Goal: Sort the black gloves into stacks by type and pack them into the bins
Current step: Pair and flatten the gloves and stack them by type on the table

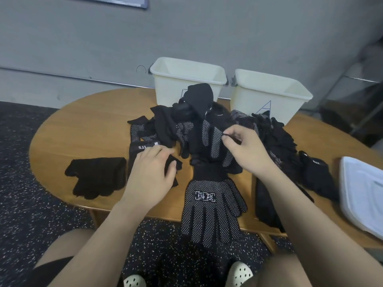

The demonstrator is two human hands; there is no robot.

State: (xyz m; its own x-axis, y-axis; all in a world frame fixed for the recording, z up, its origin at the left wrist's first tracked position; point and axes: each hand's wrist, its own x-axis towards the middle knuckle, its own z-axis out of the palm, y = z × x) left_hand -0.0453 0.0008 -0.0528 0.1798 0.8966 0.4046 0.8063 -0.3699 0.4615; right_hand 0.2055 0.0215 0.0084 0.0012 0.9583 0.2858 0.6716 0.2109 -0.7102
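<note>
Black gloves (pixel 199 129) heaped mid-table; dotted glove (pixel 211 212) overhangs near edge; cream bins (pixel 186 81) upright behind.

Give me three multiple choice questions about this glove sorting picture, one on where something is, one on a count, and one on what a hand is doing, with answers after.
1. Where does the dotted glove with the white logo lie?
A. in a bin
B. at the table's near edge, fingers hanging over
C. on the floor

2. How many bins stand at the back of the table?
A. one
B. two
C. three

3. What is the right hand doing?
A. pinching a glove in the pile
B. resting flat on bare table
C. holding a bin

Answers: 1 B, its fingers overhang the near edge. 2 B, two cream bins stand side by side. 3 A, thumb and finger pinch black fabric at the pile.
</note>
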